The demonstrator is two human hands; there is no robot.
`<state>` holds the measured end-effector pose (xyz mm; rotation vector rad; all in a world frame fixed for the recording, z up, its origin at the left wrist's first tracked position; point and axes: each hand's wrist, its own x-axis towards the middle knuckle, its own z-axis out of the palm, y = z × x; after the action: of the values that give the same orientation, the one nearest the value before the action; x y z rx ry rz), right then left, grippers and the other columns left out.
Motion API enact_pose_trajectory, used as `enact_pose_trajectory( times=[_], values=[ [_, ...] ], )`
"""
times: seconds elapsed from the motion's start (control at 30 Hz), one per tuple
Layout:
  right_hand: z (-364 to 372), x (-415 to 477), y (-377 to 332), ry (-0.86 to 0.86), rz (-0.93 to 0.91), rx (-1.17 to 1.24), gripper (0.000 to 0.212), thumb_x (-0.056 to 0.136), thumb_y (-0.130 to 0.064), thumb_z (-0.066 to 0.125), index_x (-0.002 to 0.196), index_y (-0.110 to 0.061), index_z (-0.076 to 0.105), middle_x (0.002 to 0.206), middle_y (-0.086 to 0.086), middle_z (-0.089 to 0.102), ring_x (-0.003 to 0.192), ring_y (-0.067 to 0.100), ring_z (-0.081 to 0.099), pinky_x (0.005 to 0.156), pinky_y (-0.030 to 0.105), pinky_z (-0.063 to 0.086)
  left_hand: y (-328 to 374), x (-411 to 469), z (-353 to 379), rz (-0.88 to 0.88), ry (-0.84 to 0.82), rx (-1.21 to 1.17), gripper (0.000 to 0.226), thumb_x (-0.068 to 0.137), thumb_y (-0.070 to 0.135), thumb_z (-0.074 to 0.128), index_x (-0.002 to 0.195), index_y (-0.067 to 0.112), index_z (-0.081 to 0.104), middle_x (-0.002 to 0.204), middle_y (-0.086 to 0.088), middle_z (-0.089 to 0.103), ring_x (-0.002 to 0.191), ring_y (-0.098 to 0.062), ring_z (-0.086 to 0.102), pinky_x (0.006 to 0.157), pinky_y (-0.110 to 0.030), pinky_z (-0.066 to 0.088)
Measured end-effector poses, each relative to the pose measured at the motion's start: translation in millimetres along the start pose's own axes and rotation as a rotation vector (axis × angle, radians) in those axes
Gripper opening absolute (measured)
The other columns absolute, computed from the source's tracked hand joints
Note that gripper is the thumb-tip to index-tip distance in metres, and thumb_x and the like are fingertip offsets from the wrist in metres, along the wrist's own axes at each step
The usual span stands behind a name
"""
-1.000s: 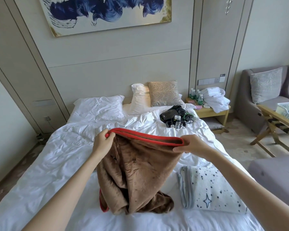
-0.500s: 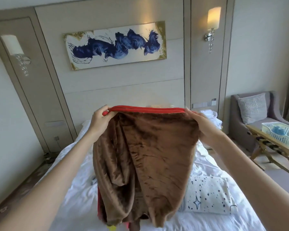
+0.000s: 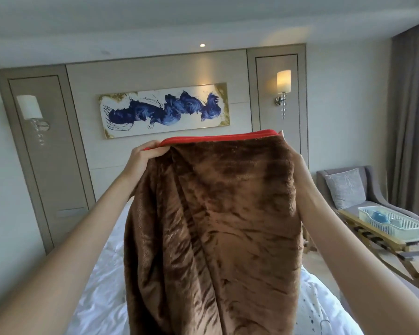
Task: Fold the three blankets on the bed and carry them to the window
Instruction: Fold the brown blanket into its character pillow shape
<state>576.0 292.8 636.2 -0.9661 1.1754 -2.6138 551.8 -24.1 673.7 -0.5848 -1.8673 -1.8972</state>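
Blanket (image 3: pixel 215 226) hangs, long axis vertical, red hem uppermost | left hand (image 3: pixel 143 155), right hand (image 3: pixel 296 160): grip pinching top corners

- Hanging brown plush blanket with red edge (image 3: pixel 215 226) blocks centre, over white-sheeted bed (image 3: pixel 102 286).
- Bed surface left of blanket free.
- Right: slatted wooden rack (image 3: pixel 373 235), grey armchair (image 3: pixel 375 201) beside bed.

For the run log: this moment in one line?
brown blanket: held up, hanging over bed | left hand: grips top edge | right hand: grips top edge
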Motion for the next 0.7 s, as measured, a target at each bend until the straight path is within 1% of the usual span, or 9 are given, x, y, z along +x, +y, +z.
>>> enact_pose_trajectory(
  times=[0.07, 0.13, 0.2, 0.27, 0.37, 0.47, 0.53, 0.6, 0.7],
  values=[
    [-14, 0, 8, 0.074, 0.009, 0.000, 0.061, 0.099, -0.054, 0.038, 0.062, -0.020, 0.072, 0.060, -0.005, 0.066, 0.057, 0.007, 0.065, 0.055, 0.020, 0.053, -18, 2, 3, -0.061, -0.016, 0.005, 0.014, 0.076, 0.018, 0.075, 0.089, 0.012, 0.074, 0.094, -0.014, 0.073, 0.088, -0.029, 0.070, 0.082, -0.032, 0.058],
    [-36, 4, 19, 0.173, 0.060, -0.006, 0.052, 0.096, -0.054, 0.045, 0.076, -0.014, 0.072, 0.073, 0.000, 0.068, 0.071, 0.012, 0.067, 0.066, 0.026, 0.057, -47, 4, 6, -0.127, -0.010, 0.047, 0.013, 0.078, 0.019, 0.075, 0.089, 0.013, 0.076, 0.093, -0.012, 0.074, 0.088, -0.027, 0.071, 0.075, -0.027, 0.058],
    [-65, 7, 32, 0.356, 0.134, -0.207, 0.043, 0.094, -0.054, 0.046, 0.088, -0.016, 0.066, 0.081, 0.001, 0.066, 0.074, 0.012, 0.066, 0.071, 0.030, 0.056, -86, 5, 9, -0.200, -0.017, 0.099, 0.010, 0.078, 0.020, 0.077, 0.087, 0.015, 0.076, 0.091, -0.009, 0.074, 0.086, -0.024, 0.071, 0.073, -0.026, 0.056],
    [-95, 11, 52, 0.533, 0.184, -0.428, 0.038, 0.096, -0.051, 0.045, 0.094, -0.018, 0.063, 0.079, -0.001, 0.066, 0.066, 0.011, 0.065, 0.064, 0.031, 0.052, -131, 5, 11, -0.270, -0.010, 0.175, 0.005, 0.080, 0.019, 0.078, 0.084, 0.018, 0.076, 0.086, -0.004, 0.073, 0.082, -0.018, 0.070, 0.074, -0.022, 0.055],
    [-135, 16, 85, 0.724, 0.163, -0.376, 0.046, 0.095, -0.041, 0.056, 0.119, -0.002, 0.062, 0.098, 0.013, 0.067, 0.088, 0.028, 0.067, 0.084, 0.042, 0.055, -201, 8, 10, -0.342, -0.022, 0.316, 0.012, 0.080, 0.020, 0.079, 0.091, 0.020, 0.074, 0.084, 0.004, 0.070, 0.080, -0.010, 0.066, 0.068, -0.010, 0.049],
    [-172, 21, 114, 0.906, 0.124, -0.442, 0.033, 0.094, -0.035, 0.060, 0.106, -0.004, 0.066, 0.084, 0.010, 0.065, 0.074, 0.022, 0.065, 0.074, 0.036, 0.057, -259, 10, -4, -0.406, 0.105, 0.402, 0.030, 0.079, 0.020, 0.080, 0.104, 0.013, 0.066, 0.084, 0.002, 0.059, 0.079, -0.012, 0.057, 0.065, -0.008, 0.044],
    [-201, 21, 133, 0.986, 0.138, -0.564, 0.028, 0.094, -0.035, 0.060, 0.086, -0.009, 0.065, 0.076, 0.007, 0.062, 0.063, 0.017, 0.061, 0.064, 0.031, 0.055, -291, 7, -20, -0.469, 0.232, 0.426, 0.039, 0.078, 0.022, 0.081, 0.110, 0.008, 0.063, 0.094, -0.003, 0.059, 0.089, -0.016, 0.056, 0.076, -0.016, 0.046],
    [-224, 18, 154, 1.009, 0.211, -0.690, 0.032, 0.092, -0.038, 0.062, 0.075, -0.010, 0.064, 0.073, 0.007, 0.060, 0.058, 0.015, 0.056, 0.058, 0.027, 0.051, -323, -3, -35, -0.558, 0.256, 0.470, 0.035, 0.077, 0.023, 0.083, 0.100, 0.007, 0.061, 0.094, -0.004, 0.059, 0.094, -0.019, 0.055, 0.081, -0.026, 0.043],
    [-249, 11, 187, 0.961, 0.361, -0.790, 0.036, 0.086, -0.040, 0.069, 0.088, -0.004, 0.070, 0.075, 0.011, 0.057, 0.060, 0.019, 0.051, 0.057, 0.029, 0.043, -359, -24, -49, -0.783, 0.194, 0.455, 0.038, 0.076, 0.028, 0.083, 0.097, 0.006, 0.062, 0.099, -0.013, 0.065, 0.092, -0.025, 0.060, 0.079, -0.033, 0.046]
  ],
)
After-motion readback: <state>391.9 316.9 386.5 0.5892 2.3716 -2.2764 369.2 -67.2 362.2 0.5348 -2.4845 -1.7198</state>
